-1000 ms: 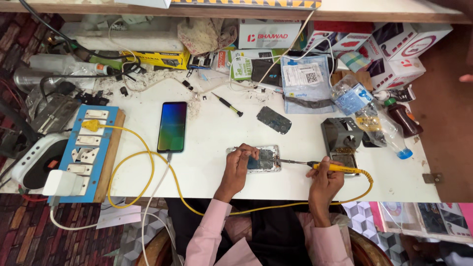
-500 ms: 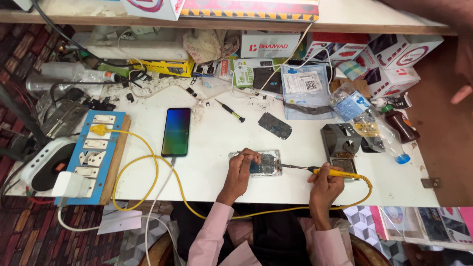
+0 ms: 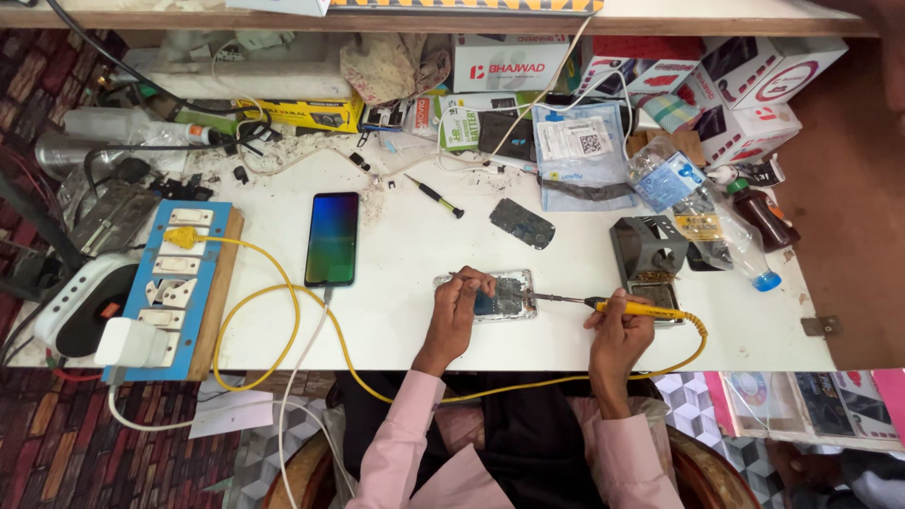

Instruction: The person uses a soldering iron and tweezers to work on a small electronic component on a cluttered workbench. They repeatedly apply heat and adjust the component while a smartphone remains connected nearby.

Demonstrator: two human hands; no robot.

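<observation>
The opened phone lies flat near the front edge of the white counter, back cover off and inner boards exposed. Its long axis runs left to right across the view, roughly parallel to that edge. The left hand rests on the phone's left end, fingers bent down onto it and pinning it; something thin seems to be pinched at the fingertips, but it is too small to identify.

The right hand grips the yellow soldering iron by its handle, fingers closed around it pen-fashion. The iron also lies left to right, its metal tip pointing left onto the phone's right end, and its yellow cord loops away to the blue switchboard.

Assessment: the phone is light, stiff and fragile with the circuitry bare, and slippery on the smooth top; it is best held by the frame edges. The iron is light and rigid, to be held only by the insulated handle.

A second phone with a lit screen lies apart on the left.
</observation>
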